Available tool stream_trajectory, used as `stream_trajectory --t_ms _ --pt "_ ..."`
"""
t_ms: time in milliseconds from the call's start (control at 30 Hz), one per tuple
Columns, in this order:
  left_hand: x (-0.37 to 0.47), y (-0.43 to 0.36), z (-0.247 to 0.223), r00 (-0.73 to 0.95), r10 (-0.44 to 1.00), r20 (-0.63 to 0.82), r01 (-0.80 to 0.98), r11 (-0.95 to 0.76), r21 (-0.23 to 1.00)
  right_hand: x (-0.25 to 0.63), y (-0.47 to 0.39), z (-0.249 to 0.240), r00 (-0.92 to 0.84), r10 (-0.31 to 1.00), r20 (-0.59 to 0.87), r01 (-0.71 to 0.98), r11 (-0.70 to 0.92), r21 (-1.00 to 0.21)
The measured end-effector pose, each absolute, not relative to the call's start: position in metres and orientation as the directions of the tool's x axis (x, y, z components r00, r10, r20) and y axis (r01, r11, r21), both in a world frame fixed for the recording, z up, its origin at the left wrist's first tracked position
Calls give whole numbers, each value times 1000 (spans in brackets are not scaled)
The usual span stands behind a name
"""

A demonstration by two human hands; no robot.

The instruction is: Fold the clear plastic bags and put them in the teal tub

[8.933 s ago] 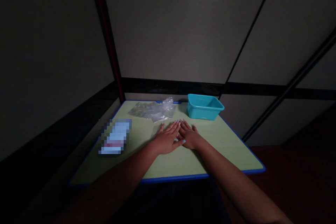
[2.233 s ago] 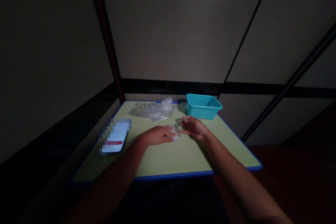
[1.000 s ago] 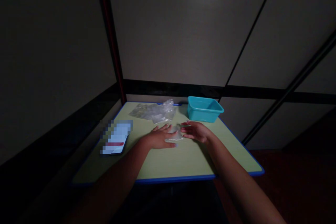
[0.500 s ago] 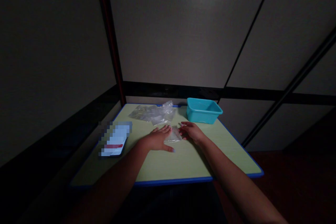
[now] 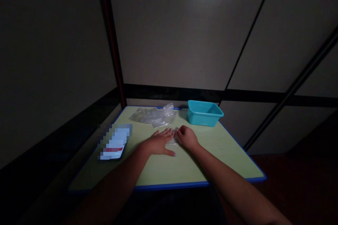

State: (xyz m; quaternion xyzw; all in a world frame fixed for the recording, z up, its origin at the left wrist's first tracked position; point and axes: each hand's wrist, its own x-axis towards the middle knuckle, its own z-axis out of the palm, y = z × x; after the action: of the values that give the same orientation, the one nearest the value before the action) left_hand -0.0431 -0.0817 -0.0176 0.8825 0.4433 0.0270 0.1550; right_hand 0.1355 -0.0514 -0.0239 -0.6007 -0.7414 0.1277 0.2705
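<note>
A small clear plastic bag lies in the middle of the table, largely covered by my hands. My left hand rests flat across its left side with fingers spread and thumb stretched out toward me. At the bag's upper right, my right hand is closed, thumb and fingers pinched together on the plastic. The fingertips partly hide the spot they grip. Beyond my hands lie more crumpled clear plastic bags in a loose pile.
A turquoise plastic basket stands at the table's back right corner. On the left lies a phone, its screen lit and pixelated. The pale green table has a blue edge, with wall panels behind and to the left.
My right hand has closed from loosely curled fingers into a pinch and moved slightly left and nearer me, covering more of the bag. My left hand stays flat in about the same place.
</note>
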Motion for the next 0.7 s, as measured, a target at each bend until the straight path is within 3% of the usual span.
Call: stream_trajectory --t_ms 167,333,500,600,700 --pt "-40 -83 -14 593 801 -82 778 -543 316 135 -57 -23 -139 953 269 844 257 -471" --pt "-36 -81 -11 501 855 138 765 -511 393 138 -60 -20 -142 943 302 823 282 -493" --pt "-38 -70 -14 319 883 344 614 -469 635 145 -64 -13 -223 899 376 747 406 -527" --pt "-41 -61 -19 243 924 296 472 -379 796 152 -65 -9 -304 853 425 593 518 -616" --pt "-43 -55 -19 281 935 217 294 -299 908 158 -63 -7 -292 841 455 437 540 -719"
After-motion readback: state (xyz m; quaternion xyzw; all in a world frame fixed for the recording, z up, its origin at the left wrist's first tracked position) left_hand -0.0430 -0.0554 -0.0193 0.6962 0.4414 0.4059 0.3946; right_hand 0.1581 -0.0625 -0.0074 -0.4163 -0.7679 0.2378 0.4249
